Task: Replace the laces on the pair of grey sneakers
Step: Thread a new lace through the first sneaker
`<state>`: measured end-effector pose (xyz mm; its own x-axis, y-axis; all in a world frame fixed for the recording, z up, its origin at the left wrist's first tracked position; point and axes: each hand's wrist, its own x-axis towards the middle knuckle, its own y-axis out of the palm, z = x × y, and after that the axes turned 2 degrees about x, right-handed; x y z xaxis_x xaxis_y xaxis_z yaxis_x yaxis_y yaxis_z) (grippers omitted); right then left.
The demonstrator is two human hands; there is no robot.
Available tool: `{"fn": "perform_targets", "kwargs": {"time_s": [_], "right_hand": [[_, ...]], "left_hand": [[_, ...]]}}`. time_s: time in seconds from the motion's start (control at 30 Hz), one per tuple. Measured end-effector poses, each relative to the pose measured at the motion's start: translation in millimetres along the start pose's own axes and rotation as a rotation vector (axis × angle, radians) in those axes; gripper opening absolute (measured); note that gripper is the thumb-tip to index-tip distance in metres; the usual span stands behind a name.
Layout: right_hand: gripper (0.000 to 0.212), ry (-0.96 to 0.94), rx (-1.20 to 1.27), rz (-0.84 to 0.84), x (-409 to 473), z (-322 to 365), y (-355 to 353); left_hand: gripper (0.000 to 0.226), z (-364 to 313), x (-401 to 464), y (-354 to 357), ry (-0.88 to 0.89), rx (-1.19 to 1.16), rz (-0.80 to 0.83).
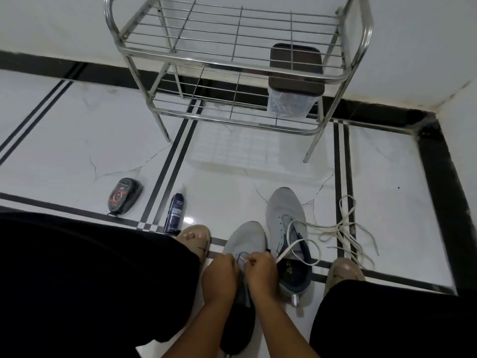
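Grey sneaker, blue lace pinched by left hand and right hand.

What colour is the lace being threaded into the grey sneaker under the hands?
Blue; the thin blue lace loops between the fingertips, seen in the head view.

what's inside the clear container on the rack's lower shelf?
Through the clear container wall, thin dark and bluish strands show, possibly laces; too blurred to confirm. Its dark lid and the metal rack wires cover the upper part, so the contents there are hidden.
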<state>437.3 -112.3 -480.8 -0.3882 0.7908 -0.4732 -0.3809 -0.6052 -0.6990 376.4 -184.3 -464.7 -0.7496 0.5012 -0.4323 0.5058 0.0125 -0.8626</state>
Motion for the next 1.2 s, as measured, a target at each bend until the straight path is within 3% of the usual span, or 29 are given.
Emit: {"fn": "perform_targets", "kwargs": {"time_s": [0.73, 0.93, 1.1, 1.2], "right_hand": [[0.016, -0.105, 0.110, 0.005, 6.6, -14.4, 10.1], [0.017, -0.195, -0.164, -0.050, -4.7, -5.9, 5.7], [0.012, -0.131, -0.128, -0.155, -6.0, -7.7, 6.6], [0.009, -0.258, -0.270, -0.152, -6.6, -9.1, 7.6]], "left_hand": [[0.022, 8.1, -3.5, 3.0, 0.138, -0.114, 0.037], [0.020, 8.4, -5.2, 0.7, 0.192, -0.110, 0.031], [0.022, 6.4, -4.6, 2.4, 0.210, -0.096, 0.025], [0.021, 8.0, -1.8, 4.1, 0.173, -0.103, 0.040]]}}
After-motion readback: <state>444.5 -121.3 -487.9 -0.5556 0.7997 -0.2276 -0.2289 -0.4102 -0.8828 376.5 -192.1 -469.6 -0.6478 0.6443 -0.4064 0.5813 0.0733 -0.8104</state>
